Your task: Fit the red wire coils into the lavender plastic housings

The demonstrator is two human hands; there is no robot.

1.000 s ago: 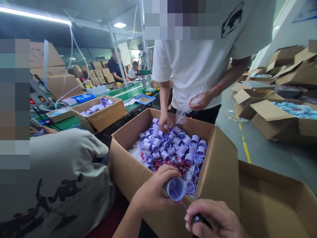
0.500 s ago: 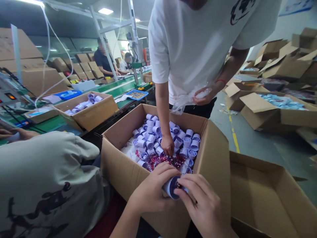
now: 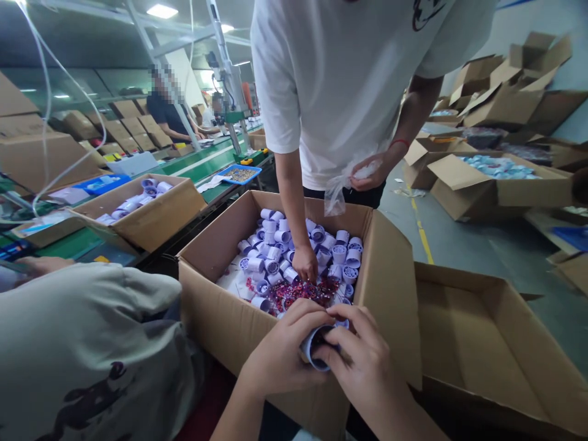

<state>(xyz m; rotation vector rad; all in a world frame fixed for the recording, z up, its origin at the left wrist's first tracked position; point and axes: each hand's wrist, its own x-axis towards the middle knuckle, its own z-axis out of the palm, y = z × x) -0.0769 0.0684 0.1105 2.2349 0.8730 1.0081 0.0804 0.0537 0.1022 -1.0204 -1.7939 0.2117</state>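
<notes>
My left hand (image 3: 283,348) is wrapped round a pale lilac plastic cylinder (image 3: 309,350), its open mouth tilted toward my right. My right hand (image 3: 367,360) is closed, with thumb and fingertips pushed into that mouth; whatever they pinch is hidden inside. Just beyond my hands stands a large cardboard box (image 3: 220,309) holding many similar lilac cylinders (image 3: 272,266). A heap of small red and purple parts with thin wires (image 3: 294,293) lies on top of them. A co-worker's hand (image 3: 305,263) reaches into the box beside this heap.
The co-worker in a white shirt (image 3: 340,104) leans over the box, holding a clear plastic bag (image 3: 337,190). At left sits another person in a grey shirt (image 3: 92,343). An open carton (image 3: 487,343) stands on the right. A smaller box of cylinders (image 3: 160,211) rests by the green conveyor (image 3: 211,160).
My right fingertips have gone from the cylinder's rim, where they held something small and dark, to inside its mouth. The view has shifted a little to the right.
</notes>
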